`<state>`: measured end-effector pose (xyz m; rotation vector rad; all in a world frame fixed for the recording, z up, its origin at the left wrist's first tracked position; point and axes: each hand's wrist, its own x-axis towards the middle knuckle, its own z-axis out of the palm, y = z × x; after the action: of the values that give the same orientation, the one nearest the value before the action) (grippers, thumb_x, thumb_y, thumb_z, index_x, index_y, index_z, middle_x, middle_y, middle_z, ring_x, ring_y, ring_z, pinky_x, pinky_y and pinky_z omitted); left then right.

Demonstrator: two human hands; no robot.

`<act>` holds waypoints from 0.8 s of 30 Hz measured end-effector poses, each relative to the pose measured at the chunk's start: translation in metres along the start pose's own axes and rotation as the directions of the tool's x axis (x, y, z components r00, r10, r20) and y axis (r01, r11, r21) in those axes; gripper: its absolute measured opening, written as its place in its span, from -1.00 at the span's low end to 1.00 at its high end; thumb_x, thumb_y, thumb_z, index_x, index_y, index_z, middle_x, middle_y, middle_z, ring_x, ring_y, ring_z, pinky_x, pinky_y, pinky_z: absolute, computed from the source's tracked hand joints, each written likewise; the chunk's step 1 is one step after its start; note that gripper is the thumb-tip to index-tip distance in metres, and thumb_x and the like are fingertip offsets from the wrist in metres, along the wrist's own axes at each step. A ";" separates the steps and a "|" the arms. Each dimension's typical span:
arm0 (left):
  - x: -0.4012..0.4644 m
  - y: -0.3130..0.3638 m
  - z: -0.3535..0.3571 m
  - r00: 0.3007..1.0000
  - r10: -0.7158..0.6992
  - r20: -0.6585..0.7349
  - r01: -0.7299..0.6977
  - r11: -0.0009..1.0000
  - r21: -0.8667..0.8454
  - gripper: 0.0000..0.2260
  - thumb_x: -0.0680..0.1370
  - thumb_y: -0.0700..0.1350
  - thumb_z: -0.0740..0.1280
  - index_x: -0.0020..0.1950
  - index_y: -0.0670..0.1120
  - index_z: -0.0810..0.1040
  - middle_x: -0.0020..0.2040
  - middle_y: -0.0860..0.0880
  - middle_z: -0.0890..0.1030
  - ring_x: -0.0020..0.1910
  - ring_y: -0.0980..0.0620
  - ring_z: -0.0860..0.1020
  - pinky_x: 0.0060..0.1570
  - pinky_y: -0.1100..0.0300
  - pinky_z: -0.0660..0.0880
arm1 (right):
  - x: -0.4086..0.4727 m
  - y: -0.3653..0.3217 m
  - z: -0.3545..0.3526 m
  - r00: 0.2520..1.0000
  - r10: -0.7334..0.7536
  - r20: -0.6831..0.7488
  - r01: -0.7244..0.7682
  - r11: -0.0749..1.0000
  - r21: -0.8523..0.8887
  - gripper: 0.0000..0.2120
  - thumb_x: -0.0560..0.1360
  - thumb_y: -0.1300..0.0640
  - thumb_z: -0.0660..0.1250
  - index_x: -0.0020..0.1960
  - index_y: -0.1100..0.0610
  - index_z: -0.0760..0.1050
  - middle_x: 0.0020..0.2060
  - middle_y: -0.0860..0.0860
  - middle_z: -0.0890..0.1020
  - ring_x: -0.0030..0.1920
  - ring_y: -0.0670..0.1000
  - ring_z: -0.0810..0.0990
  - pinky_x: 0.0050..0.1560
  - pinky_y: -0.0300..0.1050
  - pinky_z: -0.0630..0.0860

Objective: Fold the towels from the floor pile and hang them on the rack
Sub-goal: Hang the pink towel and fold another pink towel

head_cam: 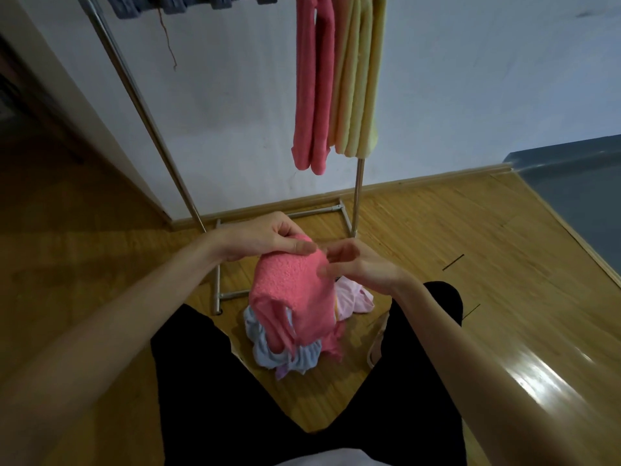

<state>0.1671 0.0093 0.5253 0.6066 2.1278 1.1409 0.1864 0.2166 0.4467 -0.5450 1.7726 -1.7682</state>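
A pink fluffy towel (292,290) hangs from my left hand (268,238), which pinches its top edge between thumb and fingers. My right hand (359,265) is beside that top edge, fingers spread and curled, touching or nearly touching the cloth. Below the towel, on the wooden floor, lies the pile (285,354) of light blue, pale pink and lilac towels; the hanging towel covers part of it. The metal rack (161,129) stands behind, against the white wall. Pink towels (312,85) and yellow towels (363,79) hang folded from its top bar.
Grey towels (141,3) hang at the rack's top left. The rack's base tubes (218,284) lie on the floor beside the pile. My black-trousered legs (201,381) frame the pile. A doorway opening is at left, a grey floor area (578,196) at right.
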 end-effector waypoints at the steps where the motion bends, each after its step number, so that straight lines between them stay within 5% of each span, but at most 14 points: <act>1: -0.002 -0.004 -0.002 1.000 -0.015 -0.016 0.015 1.000 0.000 -0.61 0.43 0.04 0.37 -0.01 -0.29 0.64 -0.24 -0.11 0.54 -0.30 0.06 0.47 -0.35 0.32 0.40 | -0.002 -0.002 -0.001 1.000 -0.003 -0.005 0.003 1.000 -0.008 -0.69 0.40 0.14 0.43 -0.06 0.40 0.53 -0.11 0.19 0.57 -0.06 0.13 0.54 0.06 0.09 0.46; 5: -0.008 -0.020 -0.007 0.996 -0.075 -0.054 0.076 0.997 0.023 -0.54 0.42 0.12 0.40 -0.14 -0.33 0.60 -0.39 0.04 0.50 -0.43 0.14 0.44 -0.42 0.34 0.35 | -0.006 -0.012 -0.009 1.000 0.009 -0.006 -0.009 1.000 -0.003 -0.79 0.48 0.08 0.37 -0.15 0.24 0.47 -0.25 0.04 0.52 -0.23 0.01 0.51 -0.25 -0.21 0.46; 9: -0.013 -0.035 -0.012 0.991 -0.078 -0.104 0.071 0.995 -0.063 -0.42 0.28 0.31 0.46 0.03 -0.13 0.65 -0.10 -0.16 0.64 -0.15 -0.05 0.60 -0.18 0.17 0.51 | -0.008 -0.013 -0.022 0.999 0.008 -0.032 -0.007 0.999 0.033 -0.79 0.52 0.14 0.30 -0.04 0.32 0.49 -0.19 0.07 0.57 -0.18 0.02 0.55 -0.17 -0.20 0.50; 13: -0.023 -0.034 -0.028 0.999 0.023 -0.047 -0.033 0.976 -0.214 -0.75 0.51 -0.12 0.36 0.18 -0.06 0.48 0.07 -0.19 0.61 -0.04 -0.13 0.60 -0.13 0.11 0.55 | -0.011 -0.020 -0.037 0.998 -0.013 -0.062 0.016 0.999 0.048 -0.78 0.52 0.22 0.32 0.10 0.32 0.45 -0.09 0.12 0.63 -0.14 0.08 0.62 -0.17 -0.17 0.59; 17: -0.031 -0.008 -0.049 0.995 0.093 0.031 -0.090 0.992 -0.093 -0.84 0.50 -0.27 0.31 -0.09 -0.03 0.60 -0.13 0.11 0.60 -0.10 0.19 0.55 -0.18 0.35 0.48 | -0.010 -0.055 -0.044 0.995 -0.094 0.030 0.091 0.992 0.083 -0.67 0.52 0.36 0.21 0.27 0.21 0.33 0.07 0.18 0.59 -0.06 0.03 0.65 -0.18 -0.21 0.61; 21: -0.023 0.014 -0.064 0.995 0.063 0.081 -0.079 0.972 0.220 -0.91 0.50 -0.29 0.37 -0.08 -0.15 0.66 -0.11 0.02 0.64 -0.11 0.19 0.57 -0.15 0.37 0.48 | 0.000 -0.094 -0.050 0.972 -0.038 0.234 0.099 0.962 -0.254 -0.67 0.51 0.46 0.23 0.25 0.28 0.47 0.16 0.06 0.60 0.19 0.07 0.57 0.12 -0.11 0.53; 24: -0.016 0.023 -0.073 0.994 0.107 -0.005 -0.100 0.948 0.303 -0.90 0.49 -0.25 0.40 -0.05 -0.11 0.67 -0.10 0.05 0.66 -0.06 0.16 0.60 -0.06 0.33 0.51 | 0.012 -0.118 -0.047 0.938 0.095 0.335 0.137 0.782 -0.608 -0.66 0.49 0.43 0.30 0.21 0.19 0.57 0.15 -0.05 0.63 0.21 -0.10 0.56 0.21 -0.23 0.47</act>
<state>0.1280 -0.0302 0.5802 0.8565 2.3336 0.8823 0.1339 0.2395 0.5611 -1.0775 2.0637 -0.9575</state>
